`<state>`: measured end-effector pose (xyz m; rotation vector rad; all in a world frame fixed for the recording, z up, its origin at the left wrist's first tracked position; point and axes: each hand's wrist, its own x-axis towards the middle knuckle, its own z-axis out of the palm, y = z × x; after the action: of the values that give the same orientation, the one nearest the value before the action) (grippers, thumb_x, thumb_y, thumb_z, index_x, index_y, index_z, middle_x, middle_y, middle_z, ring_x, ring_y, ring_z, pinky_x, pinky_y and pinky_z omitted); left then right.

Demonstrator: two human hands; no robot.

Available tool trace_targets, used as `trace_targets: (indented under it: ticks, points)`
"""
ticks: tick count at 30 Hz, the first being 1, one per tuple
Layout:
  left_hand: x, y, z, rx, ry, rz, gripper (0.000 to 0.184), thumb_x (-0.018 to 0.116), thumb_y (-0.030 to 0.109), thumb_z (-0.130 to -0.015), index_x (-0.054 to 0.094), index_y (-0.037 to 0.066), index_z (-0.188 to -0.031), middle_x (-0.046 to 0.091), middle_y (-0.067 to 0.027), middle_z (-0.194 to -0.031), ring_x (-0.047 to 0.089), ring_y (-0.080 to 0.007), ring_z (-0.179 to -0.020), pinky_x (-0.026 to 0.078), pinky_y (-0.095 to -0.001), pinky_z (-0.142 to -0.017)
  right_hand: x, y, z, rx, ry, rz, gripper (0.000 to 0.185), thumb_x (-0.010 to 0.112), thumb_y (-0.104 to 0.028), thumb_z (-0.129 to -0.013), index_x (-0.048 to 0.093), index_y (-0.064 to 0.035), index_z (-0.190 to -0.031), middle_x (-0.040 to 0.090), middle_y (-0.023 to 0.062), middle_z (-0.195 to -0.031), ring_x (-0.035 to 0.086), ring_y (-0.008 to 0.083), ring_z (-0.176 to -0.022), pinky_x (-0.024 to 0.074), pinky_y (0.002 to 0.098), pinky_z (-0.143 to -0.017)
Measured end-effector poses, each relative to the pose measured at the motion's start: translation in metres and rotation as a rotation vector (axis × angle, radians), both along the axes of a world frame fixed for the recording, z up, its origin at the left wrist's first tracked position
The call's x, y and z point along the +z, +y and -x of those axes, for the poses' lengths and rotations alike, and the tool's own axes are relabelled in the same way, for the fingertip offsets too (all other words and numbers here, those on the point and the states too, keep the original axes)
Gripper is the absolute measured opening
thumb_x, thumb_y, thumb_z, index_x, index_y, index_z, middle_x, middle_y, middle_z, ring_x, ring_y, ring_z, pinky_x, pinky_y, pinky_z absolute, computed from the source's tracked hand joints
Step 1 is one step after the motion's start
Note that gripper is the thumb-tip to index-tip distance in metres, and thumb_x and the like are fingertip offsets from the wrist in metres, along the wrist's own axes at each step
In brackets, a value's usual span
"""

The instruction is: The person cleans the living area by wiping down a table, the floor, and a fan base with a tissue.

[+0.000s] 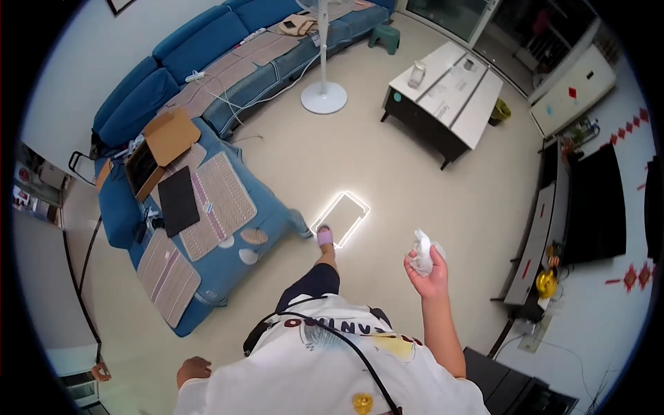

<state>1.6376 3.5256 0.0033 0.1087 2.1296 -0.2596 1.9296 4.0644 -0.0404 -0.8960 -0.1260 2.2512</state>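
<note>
My right hand (pixel 430 277) is raised out in front at the right, its fingers closed around a crumpled white tissue (pixel 422 250). Part of the tissue sticks up above the fingers. Low at the left, beside my white shirt (pixel 304 373), hangs my left hand (pixel 194 368). Its fingers are mostly hidden, so I cannot make out their shape or anything in them. One foot in a pink slipper (pixel 325 237) is forward on the pale floor (pixel 387 304), over a bright rectangular light reflection.
A blue sofa (pixel 266 242) on the left bears woven mats, a dark flat sheet (pixel 178 200) and an open cardboard box (pixel 169 138). Ahead are a white fan stand (pixel 324 97), a green stool (pixel 384 39) and a coffee table (pixel 477 111). A TV cabinet (pixel 529 249) lines the right wall.
</note>
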Motion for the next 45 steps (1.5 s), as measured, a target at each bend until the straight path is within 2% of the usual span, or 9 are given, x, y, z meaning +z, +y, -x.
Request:
trace_targets:
  ticks: [4,6,8,9,10,14,20,31,45]
  points:
    - [-0.067,0.087,0.102,-0.335,-0.155,0.148,0.052,0.067,0.015,-0.066,0.055,0.008,-0.116,0.052,-0.0121,-0.121,0.048,-0.0256,-0.114,0.039,-0.0342,-0.096,-0.019,0.103,0.064,-0.037,0.021,0.067,0.027,0.05,-0.023,-0.087,0.049,-0.0052,-0.108,0.055,0.0103,-0.094,0.054,0.0249,-0.08,0.0459,0.0394,-0.077]
    - [-0.083,0.175,0.151,-0.517,0.015,-0.263,0.045,0.057,0.027,-0.075,0.056,0.005,-0.114,0.048,-0.0164,-0.124,0.046,-0.0294,-0.116,0.037,-0.0371,-0.097,-0.018,0.133,0.078,-0.086,0.003,0.141,0.027,0.05,-0.023,-0.087,0.05,-0.0052,-0.108,0.056,0.0104,-0.094,0.054,0.0248,-0.08,0.0464,0.0396,-0.076]
    - [-0.209,0.292,0.255,-0.175,0.118,-0.138,0.032,0.045,0.025,-0.082,0.061,0.007,-0.102,0.058,-0.019,-0.106,0.054,-0.0348,-0.101,0.041,-0.0435,-0.086,-0.007,0.176,0.101,-0.16,-0.092,0.145,0.026,0.05,-0.023,-0.088,0.05,-0.0055,-0.106,0.056,0.0104,-0.092,0.054,0.0244,-0.081,0.0469,0.0392,-0.076]
    - [-0.308,0.328,0.325,-0.753,0.196,-0.396,0.034,0.044,0.027,-0.083,0.059,0.004,-0.103,0.058,-0.022,-0.104,0.055,-0.0371,-0.098,0.042,-0.0447,-0.084,-0.002,0.195,0.108,-0.178,-0.093,0.164,0.026,0.05,-0.023,-0.088,0.05,-0.0055,-0.106,0.056,0.0104,-0.092,0.054,0.0244,-0.081,0.0469,0.0392,-0.076]
    - [-0.218,0.458,0.308,-0.378,0.291,-0.537,0.034,0.043,0.026,-0.084,0.057,0.002,-0.105,0.058,-0.0222,-0.102,0.054,-0.0378,-0.097,0.042,-0.0433,-0.085,0.001,0.214,0.114,-0.184,-0.089,0.149,0.025,0.05,-0.023,-0.087,0.051,-0.006,-0.106,0.056,0.0102,-0.093,0.054,0.0243,-0.081,0.047,0.0388,-0.076]
    - [-0.123,0.776,0.318,-0.703,0.3,-1.256,0.029,0.05,0.017,-0.084,0.055,0.005,-0.11,0.058,-0.0166,-0.104,0.055,-0.0317,-0.097,0.044,-0.0377,-0.083,-0.006,0.294,0.135,-0.232,-0.127,0.13,0.025,0.05,-0.024,-0.087,0.051,-0.0068,-0.105,0.056,0.0096,-0.092,0.054,0.0239,-0.079,0.0473,0.0374,-0.076]
    - [-0.013,1.013,0.317,-1.104,0.13,-1.289,0.031,0.051,0.018,-0.085,0.053,0.006,-0.114,0.058,-0.0139,-0.105,0.055,-0.0275,-0.095,0.043,-0.0352,-0.084,-0.051,0.466,0.174,-0.304,-0.079,0.191,0.025,0.051,-0.024,-0.087,0.051,-0.0066,-0.106,0.056,0.0096,-0.093,0.054,0.0232,-0.081,0.0469,0.0376,-0.076]
    - [-0.069,1.105,0.448,-0.689,-0.198,-0.82,0.027,0.055,0.021,-0.084,0.057,0.006,-0.106,0.062,-0.0126,-0.092,0.059,-0.0244,-0.087,0.046,-0.034,-0.077,-0.011,0.789,0.395,0.12,-0.012,0.109,0.029,0.053,-0.023,-0.087,0.049,-0.0057,-0.11,0.056,0.0115,-0.096,0.054,0.0257,-0.083,0.0464,0.0414,-0.08]
    - [-0.116,1.567,0.5,-0.928,-0.449,-1.075,0.028,0.051,0.023,-0.086,0.056,0.005,-0.107,0.061,-0.0156,-0.1,0.058,-0.0265,-0.092,0.044,-0.0336,-0.081,-0.011,1.016,0.494,-0.281,-0.155,0.202,0.022,0.052,-0.022,-0.087,0.053,-0.007,-0.103,0.057,0.0072,-0.092,0.055,0.0221,-0.08,0.0475,0.0384,-0.076]
